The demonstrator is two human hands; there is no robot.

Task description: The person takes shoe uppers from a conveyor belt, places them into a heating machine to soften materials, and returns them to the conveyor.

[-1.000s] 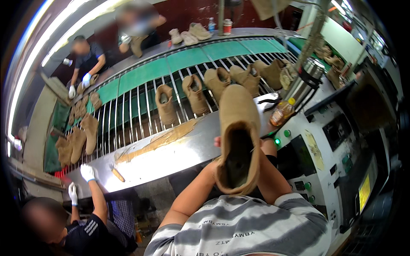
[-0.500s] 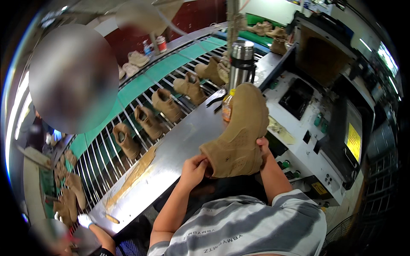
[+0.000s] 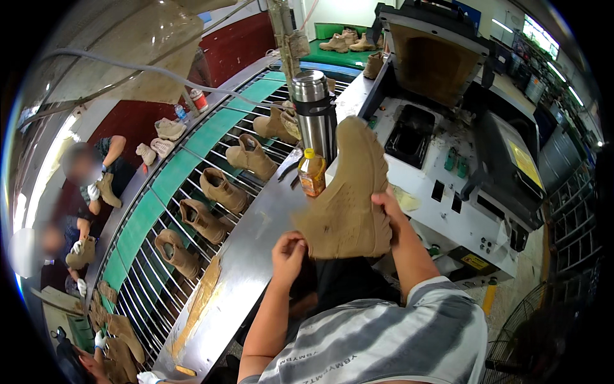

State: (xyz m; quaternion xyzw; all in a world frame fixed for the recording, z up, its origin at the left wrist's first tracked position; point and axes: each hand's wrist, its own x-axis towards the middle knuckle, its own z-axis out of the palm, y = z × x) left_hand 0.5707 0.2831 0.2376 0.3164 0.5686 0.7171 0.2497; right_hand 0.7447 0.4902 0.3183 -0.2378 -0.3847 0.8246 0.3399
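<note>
I have the tan boot [image 3: 355, 198] just right of the middle of my view, held up with its toe at twelve and its sole toward three, and I take my clock from it. At three o'clock, the right hand [image 3: 391, 210] is clamped on it, thumb laid against the edge of the sole; its other fingers I can't properly see. Between seven and eight, the left hand [image 3: 288, 255] has its fingers curled together right by the boot's lower left edge, but that edge is smeared, so I can't tell whether they pinch it or only sit beside it. Close by at ten stands a yellow-capped bottle [image 3: 312, 176], with a steel flask [image 3: 318, 128] behind it toward eleven. The metal worktop [image 3: 262, 221] runs past on the left, from about eight up to eleven. Beyond it I see a row of similar boots [image 3: 233, 195] on a rack of bars, and farther over a green belt [image 3: 144, 221]. At two sits a white machine [image 3: 416, 185], its heavy lid [image 3: 396, 54] raised toward one. Out at nine, well apart from the person's own hands, a co-worker's gloved hand [image 3: 93, 192] is at another tan boot [image 3: 110, 193].
</note>
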